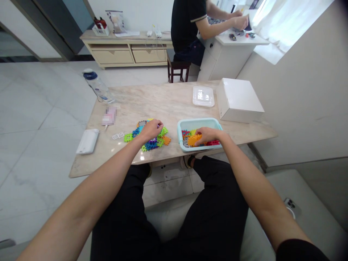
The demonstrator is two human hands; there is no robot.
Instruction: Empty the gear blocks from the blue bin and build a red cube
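A flat cluster of joined plastic tiles (148, 142), green, blue and orange, lies on the marble table (163, 103). My left hand (151, 129) rests on top of it, fingers curled down onto the tiles. To the right sits a pale teal bin (199, 124) with several loose coloured tiles inside. My right hand (205, 135) reaches into that bin, fingers closed around an orange tile (193, 140).
A clear lid (203, 96) and a white box (239, 99) stand at the table's back right. A water bottle (97, 86), a white pouch (87, 141) and a small strip (117, 136) lie on the left. Another person sits at a white desk behind. A phone (291, 206) lies on the seat.
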